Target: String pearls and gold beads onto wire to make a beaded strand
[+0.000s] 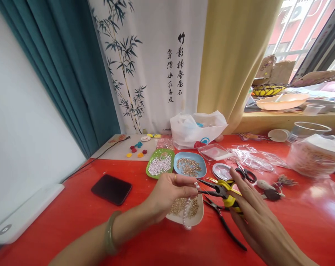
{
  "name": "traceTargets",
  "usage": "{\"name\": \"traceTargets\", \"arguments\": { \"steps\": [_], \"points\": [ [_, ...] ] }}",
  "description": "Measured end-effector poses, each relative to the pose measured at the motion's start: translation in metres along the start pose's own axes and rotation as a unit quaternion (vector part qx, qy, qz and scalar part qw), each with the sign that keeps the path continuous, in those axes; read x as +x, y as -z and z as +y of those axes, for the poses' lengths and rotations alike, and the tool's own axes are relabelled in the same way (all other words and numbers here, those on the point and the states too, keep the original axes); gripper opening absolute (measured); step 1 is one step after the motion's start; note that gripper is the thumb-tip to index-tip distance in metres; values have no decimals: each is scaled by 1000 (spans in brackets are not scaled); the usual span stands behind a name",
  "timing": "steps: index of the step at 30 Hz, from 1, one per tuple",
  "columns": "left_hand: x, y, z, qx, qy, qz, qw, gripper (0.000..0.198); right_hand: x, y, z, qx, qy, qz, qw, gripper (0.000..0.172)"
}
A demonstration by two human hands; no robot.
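Note:
My left hand [169,194] pinches the top of a string of white pearl beads [187,213], which hangs down over a cream dish [199,218] of small gold beads. My right hand [250,210] holds yellow-handled pliers [221,192], its fingers partly stretched out. The plier tips point left and meet the bead string at my left fingertips. A second pair of black-handled pliers [225,225] lies on the red table [73,221] under my right hand.
Behind the hands stand a green dish of white pearls [159,163], a blue dish of gold beads [190,164], a round tin lid [220,170] and black scissors [246,173]. A dark phone [111,189] lies left. Plastic bags [198,129] and containers crowd the back right.

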State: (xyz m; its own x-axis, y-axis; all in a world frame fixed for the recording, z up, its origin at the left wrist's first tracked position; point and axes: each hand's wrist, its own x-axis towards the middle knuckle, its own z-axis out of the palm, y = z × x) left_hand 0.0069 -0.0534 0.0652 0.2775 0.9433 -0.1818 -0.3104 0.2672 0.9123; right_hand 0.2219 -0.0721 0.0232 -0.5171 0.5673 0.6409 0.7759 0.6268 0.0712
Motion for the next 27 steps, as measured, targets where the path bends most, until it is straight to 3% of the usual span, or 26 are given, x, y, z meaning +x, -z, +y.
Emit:
{"name": "traceTargets", "arguments": {
  "steps": [5,16,27],
  "points": [
    [-2,-4,-2,42,-7,-51,998,22,13,-2,-11,-24,19,14,999,23],
    [-7,-4,-1,93,-53,-63,992,24,19,6,-16,-46,74,57,995,18],
    [-7,-2,-3,124,-22,-98,987,24,23,18,-11,-104,87,64,989,19]
  ]
}}
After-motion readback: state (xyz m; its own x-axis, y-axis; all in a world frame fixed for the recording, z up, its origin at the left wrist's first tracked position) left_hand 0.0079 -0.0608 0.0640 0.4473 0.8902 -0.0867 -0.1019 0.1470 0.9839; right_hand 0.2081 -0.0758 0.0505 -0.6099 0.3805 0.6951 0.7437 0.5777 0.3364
